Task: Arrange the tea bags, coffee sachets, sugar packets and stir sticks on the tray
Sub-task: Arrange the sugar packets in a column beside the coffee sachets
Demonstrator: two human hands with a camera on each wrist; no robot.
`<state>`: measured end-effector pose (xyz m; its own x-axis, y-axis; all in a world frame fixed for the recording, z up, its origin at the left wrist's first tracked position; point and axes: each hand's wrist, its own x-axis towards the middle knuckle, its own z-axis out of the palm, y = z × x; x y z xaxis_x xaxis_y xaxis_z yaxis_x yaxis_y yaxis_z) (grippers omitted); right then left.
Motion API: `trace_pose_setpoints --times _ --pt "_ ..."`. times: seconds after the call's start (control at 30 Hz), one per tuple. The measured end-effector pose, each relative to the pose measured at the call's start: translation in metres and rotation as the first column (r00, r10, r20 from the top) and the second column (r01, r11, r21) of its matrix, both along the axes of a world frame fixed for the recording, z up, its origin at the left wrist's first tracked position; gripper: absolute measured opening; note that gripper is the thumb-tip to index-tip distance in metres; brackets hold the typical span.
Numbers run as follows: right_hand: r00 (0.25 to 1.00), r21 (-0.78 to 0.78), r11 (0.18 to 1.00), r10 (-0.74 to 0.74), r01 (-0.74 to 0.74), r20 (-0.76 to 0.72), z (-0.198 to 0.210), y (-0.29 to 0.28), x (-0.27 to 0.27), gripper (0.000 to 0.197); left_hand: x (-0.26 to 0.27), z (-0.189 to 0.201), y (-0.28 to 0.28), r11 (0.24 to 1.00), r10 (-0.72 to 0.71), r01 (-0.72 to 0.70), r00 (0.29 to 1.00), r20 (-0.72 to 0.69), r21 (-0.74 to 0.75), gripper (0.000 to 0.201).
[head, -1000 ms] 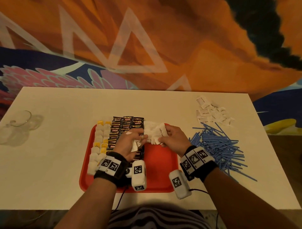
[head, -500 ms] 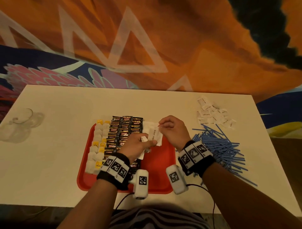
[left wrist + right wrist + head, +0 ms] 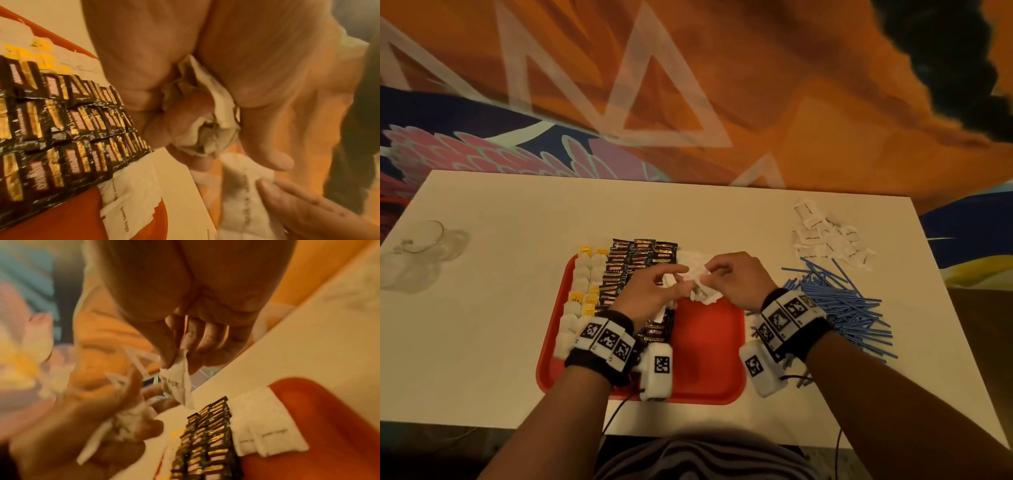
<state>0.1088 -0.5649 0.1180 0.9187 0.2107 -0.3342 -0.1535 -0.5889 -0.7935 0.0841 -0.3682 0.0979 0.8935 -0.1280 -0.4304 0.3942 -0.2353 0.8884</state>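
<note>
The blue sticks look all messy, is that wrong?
Yes, a bit. The blue stir sticks lie in a criss-cross heap on the table, right of the red tray, not on it. The tea bags and coffee sachets sit in tidy rows.

Bare forearms, no sleeves. Left wrist (image 3: 599, 346): black band carrying a row of white square tags printed with black-and-white coded markers. Right wrist (image 3: 791, 322): same black band, same tag row. A white block-shaped camera unit (image 3: 656, 371) hangs at the inner side of the left wrist, one coded marker on its face; a matching unit (image 3: 758, 370) at the right. Thin black cables trail from both units. Striped grey-and-dark garment (image 3: 698, 459) on torso
</note>
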Motion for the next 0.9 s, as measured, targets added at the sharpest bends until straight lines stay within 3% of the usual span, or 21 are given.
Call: trace_pose_setpoints --times 0.1,0.13,0.2,0.3,0.43,0.53,0.67,0.73,0.9 --pt "0.999 0.003 0.999 0.051 -0.051 0.016 -0.002 0.007 -0.001 0.013 0.003 0.003 -0.005 0.993 -0.111 0.107 0.992 0.067 0.050 0.009" --pt "1.000 0.040 0.999 0.007 -0.008 0.018 -0.005 0.009 -0.002 0.015 0.002 0.002 -0.007 0.994 -0.092 0.087 0.993 0.079 0.067 0.015" --pt "0.995 0.132 0.987 -0.085 0.092 -0.061 -0.015 0.011 -0.004 0.022 -0.001 -0.006 -0.009 0.998 0.034 -0.036 0.998 0.058 0.042 0.027" --pt "0.965 0.239 0.964 -0.049 0.113 -0.258 -0.034 0.013 -0.015 0.029 -0.008 -0.018 -0.007 0.981 0.192 -0.192 0.981 -0.004 -0.033 0.024" --pt "0.952 0.266 0.938 -0.150 0.222 -0.267 -0.055 0.019 -0.024 0.020 -0.012 -0.034 -0.004 0.954 0.288 -0.293 0.954 -0.082 -0.055 0.024" --pt "0.961 0.123 0.972 -0.168 0.198 -0.221 -0.071 0.019 -0.020 0.017 -0.013 -0.048 0.004 0.945 0.322 -0.327 0.936 -0.143 -0.007 0.020" --pt "0.993 -0.216 0.976 -0.029 0.003 -0.118 -0.092 0.009 -0.019 0.027 -0.019 -0.066 0.022 0.935 0.355 -0.349 0.918 -0.177 0.060 0.018" --pt "0.988 -0.262 0.965 -0.022 -0.020 -0.156 -0.106 0.004 -0.019 0.022 -0.024 -0.073 0.033 0.926 0.377 -0.372 0.906 -0.191 0.065 0.018" --pt "0.973 -0.274 0.961 -0.092 0.031 -0.211 -0.124 0.009 -0.010 0.035 -0.034 -0.078 0.047 0.911 0.413 -0.405 0.886 -0.209 0.083 0.018"
